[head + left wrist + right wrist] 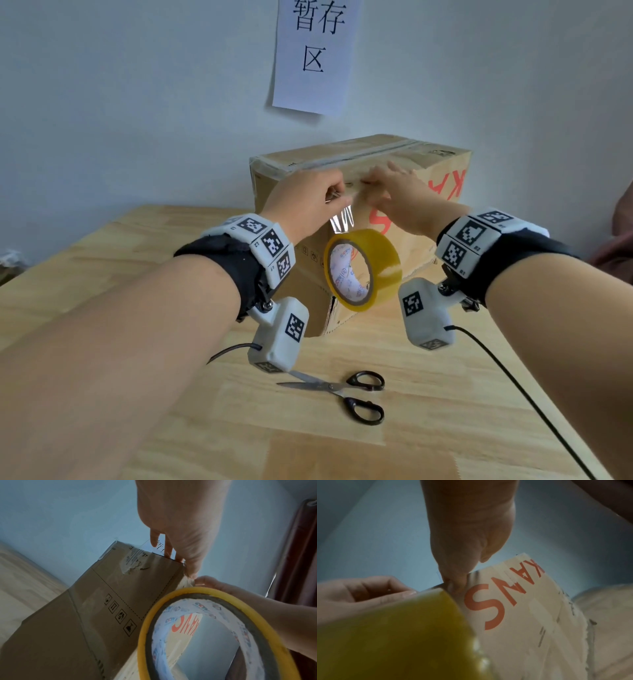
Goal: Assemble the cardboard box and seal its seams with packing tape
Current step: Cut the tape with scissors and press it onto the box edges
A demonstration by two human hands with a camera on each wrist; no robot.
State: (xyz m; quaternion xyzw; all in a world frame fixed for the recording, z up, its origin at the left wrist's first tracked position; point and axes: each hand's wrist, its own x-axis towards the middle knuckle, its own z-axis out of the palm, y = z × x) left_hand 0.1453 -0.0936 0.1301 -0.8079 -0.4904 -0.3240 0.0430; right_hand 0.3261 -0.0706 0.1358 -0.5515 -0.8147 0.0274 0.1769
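A closed cardboard box [442,181] with red lettering stands on the wooden table [137,260] against the wall; clear tape runs along its top seam. My left hand [337,196] pinches a strip of clear tape [342,222] near the box's upper front edge. A yellow tape roll [380,260] hangs from that strip in front of the box. My right hand [380,178] presses straight fingers onto the box beside the strip. The left wrist view shows the box [102,601] and roll [145,628]. In the right wrist view the roll [393,635] covers part of the box [513,608].
Black-handled scissors [342,394] lie open on the table in front of the box. A paper sign [315,51] with characters hangs on the wall above. A black cable [513,383] trails across the table at the right. Something dark red [623,222] shows at the right edge.
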